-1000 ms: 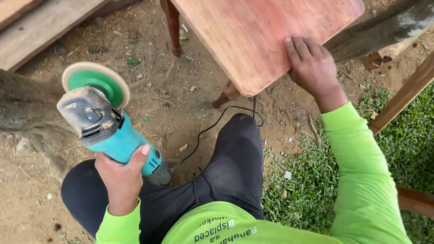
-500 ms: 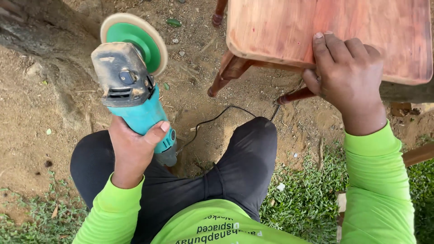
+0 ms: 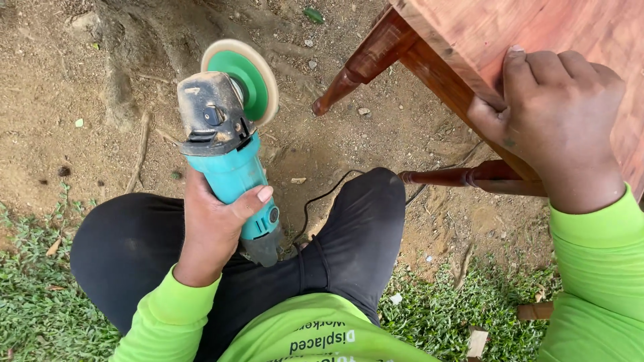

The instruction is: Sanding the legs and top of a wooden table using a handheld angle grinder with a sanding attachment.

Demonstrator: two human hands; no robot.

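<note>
The left hand (image 3: 218, 224) is wrapped around the teal body of a grinder (image 3: 228, 144), whose green disc (image 3: 247, 77) points away from the person, above bare dirt. The right hand (image 3: 557, 124) grips the edge of a reddish wooden stool (image 3: 537, 33), fingers curled on its top and the thumb seemingly against the side. A black cord (image 3: 322, 198) trails from below the left hand across the dirt between the two hands.

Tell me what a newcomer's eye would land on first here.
First, the teal grinder with its green disc, held up at centre left in the left hand over bare dirt. Next, the reddish wooden table at upper right, gripped at its edge by the right hand. Bright lime sleeves frame both.
</note>
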